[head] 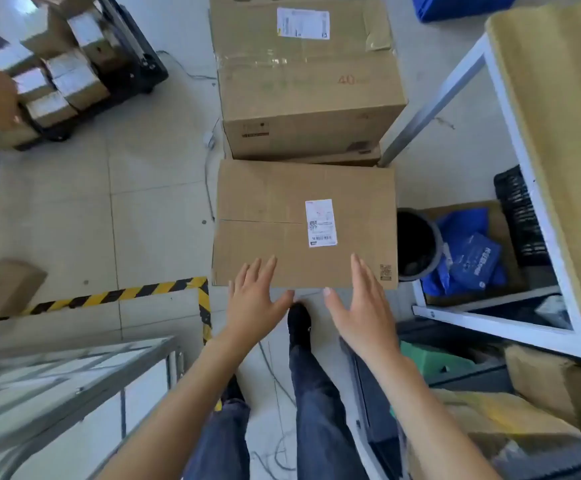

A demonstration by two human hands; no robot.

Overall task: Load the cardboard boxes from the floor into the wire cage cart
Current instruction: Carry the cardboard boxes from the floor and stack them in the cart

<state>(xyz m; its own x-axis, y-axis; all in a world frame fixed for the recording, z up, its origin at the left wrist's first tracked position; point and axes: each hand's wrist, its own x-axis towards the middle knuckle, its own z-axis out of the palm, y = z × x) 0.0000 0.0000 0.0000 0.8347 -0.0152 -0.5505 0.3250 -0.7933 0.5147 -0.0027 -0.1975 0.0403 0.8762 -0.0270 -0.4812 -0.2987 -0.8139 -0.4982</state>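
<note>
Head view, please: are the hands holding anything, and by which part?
Nothing is held: left hand and right hand are open, fingers straight, at the cardboard box.

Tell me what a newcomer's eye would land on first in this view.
The cardboard box with a white label lies centre floor, the left hand and right hand spread open over its near edge. Behind it stands a taller box marked 40. Yellow-and-black hazard tape crosses the floor at left.
</note>
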